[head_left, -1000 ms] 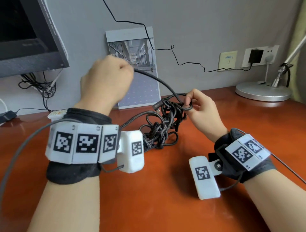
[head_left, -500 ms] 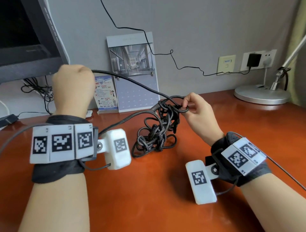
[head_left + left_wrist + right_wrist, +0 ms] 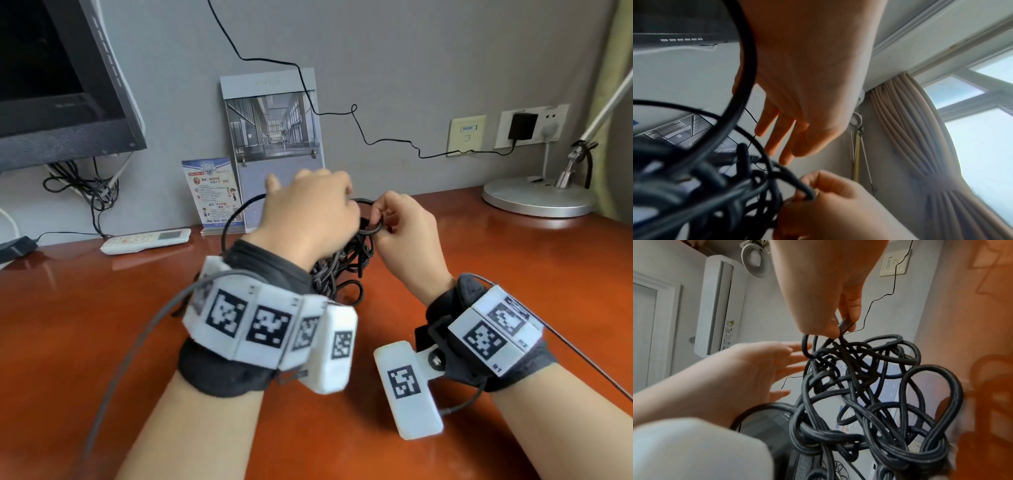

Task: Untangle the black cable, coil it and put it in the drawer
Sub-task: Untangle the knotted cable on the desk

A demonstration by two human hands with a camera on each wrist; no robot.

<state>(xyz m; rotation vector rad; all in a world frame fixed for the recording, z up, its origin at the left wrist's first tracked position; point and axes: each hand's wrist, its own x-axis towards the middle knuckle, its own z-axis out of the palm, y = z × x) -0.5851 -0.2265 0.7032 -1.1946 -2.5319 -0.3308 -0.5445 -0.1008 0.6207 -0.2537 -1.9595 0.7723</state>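
Desk (image 3: 102,342) of glossy red-brown wood meets grey wall (image 3: 411,68).

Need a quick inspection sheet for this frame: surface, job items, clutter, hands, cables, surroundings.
Surface: glossy reddish wooden desk.
Job's things: black cable, a knotted bundle, its top loop lifted; drawer not seen.
Clutter: white remote, leaflet stand, calendar, lamp base.
Hands: right hand pinches the top loop; left hand open beside the bundle, fingers straight.
Cables: thin black wire runs along the wall to a plugged adapter; more wires hang under the monitor.
Surroundings: grey wall, curtain, window.
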